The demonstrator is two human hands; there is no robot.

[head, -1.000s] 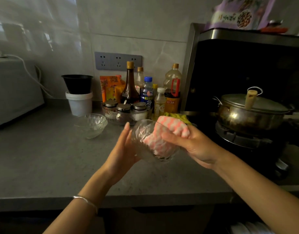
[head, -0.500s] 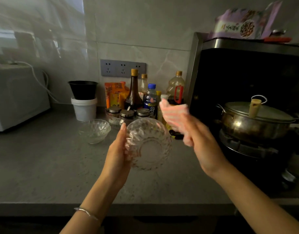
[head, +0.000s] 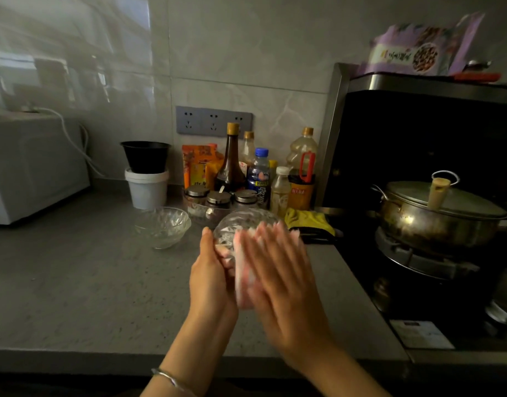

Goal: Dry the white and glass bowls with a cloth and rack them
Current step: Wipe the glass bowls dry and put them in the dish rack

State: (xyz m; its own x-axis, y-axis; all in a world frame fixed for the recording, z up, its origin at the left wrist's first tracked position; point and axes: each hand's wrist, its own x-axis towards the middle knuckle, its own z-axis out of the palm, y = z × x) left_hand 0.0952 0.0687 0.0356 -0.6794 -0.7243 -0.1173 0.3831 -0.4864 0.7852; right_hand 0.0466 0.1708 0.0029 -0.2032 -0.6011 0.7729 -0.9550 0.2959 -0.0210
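A cut-glass bowl [head: 241,224] is held on edge above the grey counter [head: 75,282], with my left hand [head: 210,276] against its left side. My right hand [head: 278,270], blurred by motion, lies flat with straight fingers and presses a pink and white cloth [head: 243,279] onto the bowl's near face. Most of the bowl is hidden behind the cloth and both hands. A second glass bowl [head: 162,226] stands upright on the counter to the left, untouched. No white bowl and no rack are in view.
Bottles [head: 232,161], spice jars [head: 218,197] and a white tub [head: 146,187] line the back wall. A yellow cloth [head: 306,220] lies beside the stove, where a lidded steel pot [head: 444,216] sits. A white appliance [head: 26,167] stands far left.
The right hand pulled the cloth out of the bowl, swung it away, and now presses it on the bowl's outer face. The left hand turned the bowl on edge.
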